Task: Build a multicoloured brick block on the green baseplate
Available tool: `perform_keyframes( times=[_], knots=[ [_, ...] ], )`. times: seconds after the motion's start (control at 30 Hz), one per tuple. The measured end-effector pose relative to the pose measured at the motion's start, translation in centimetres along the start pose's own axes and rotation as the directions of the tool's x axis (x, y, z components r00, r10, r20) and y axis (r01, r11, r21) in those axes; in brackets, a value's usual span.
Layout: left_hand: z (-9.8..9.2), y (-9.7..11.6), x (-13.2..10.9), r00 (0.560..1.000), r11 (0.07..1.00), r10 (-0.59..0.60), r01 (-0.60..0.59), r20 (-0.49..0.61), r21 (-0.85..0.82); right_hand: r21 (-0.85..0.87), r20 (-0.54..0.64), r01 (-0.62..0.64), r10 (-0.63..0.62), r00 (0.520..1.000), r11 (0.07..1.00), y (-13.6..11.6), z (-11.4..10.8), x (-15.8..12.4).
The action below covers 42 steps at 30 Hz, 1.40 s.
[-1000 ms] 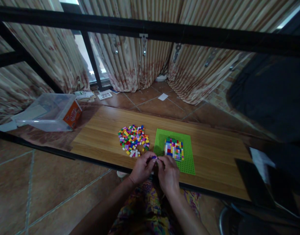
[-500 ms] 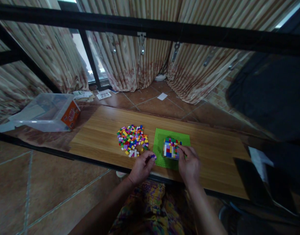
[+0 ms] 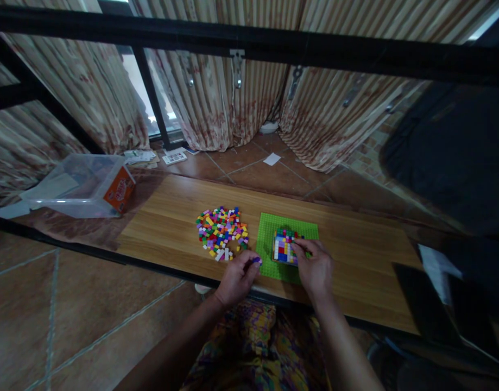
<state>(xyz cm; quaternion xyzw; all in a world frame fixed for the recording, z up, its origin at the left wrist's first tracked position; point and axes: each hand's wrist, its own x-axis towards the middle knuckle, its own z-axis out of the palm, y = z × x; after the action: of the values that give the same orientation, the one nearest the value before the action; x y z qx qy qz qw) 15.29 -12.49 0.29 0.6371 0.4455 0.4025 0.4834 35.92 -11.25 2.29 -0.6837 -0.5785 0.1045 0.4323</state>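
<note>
Over the wooden tabletop (image 3: 363,266) before striped curtains (image 3: 253,103), left fingers (image 3: 246,256) tight on purple brick (image 3: 256,260), right fingers (image 3: 309,245) unclear.

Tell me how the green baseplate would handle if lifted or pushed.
The green baseplate looks thin and broad, so it may flex if lifted by one edge. The multicoloured brick build on it probably weights that area. Lying flat on the brown tabletop, the plate would likely slide rather than tip.
</note>
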Motion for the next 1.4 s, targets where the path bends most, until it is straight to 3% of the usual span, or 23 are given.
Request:
perform_keyframes(
  times=[0.63,0.83,1.4],
  knots=[
    [0.09,0.15,0.04,1.0,1.0,0.004,-0.004,-0.012,0.021,0.163,-0.07,-0.195,0.208,0.976,0.967,0.44,0.63,-0.35],
    [0.07,0.13,0.14,1.0,0.999,0.003,-0.002,-0.012,0.035,0.121,-0.1,-0.191,0.203,0.974,0.974,-0.04,0.56,0.04],
    [0.12,0.11,0.19,1.0,0.998,0.003,-0.002,-0.01,0.062,0.245,-0.033,-0.268,0.285,0.958,0.932,0.15,0.85,0.57]
  ],
)
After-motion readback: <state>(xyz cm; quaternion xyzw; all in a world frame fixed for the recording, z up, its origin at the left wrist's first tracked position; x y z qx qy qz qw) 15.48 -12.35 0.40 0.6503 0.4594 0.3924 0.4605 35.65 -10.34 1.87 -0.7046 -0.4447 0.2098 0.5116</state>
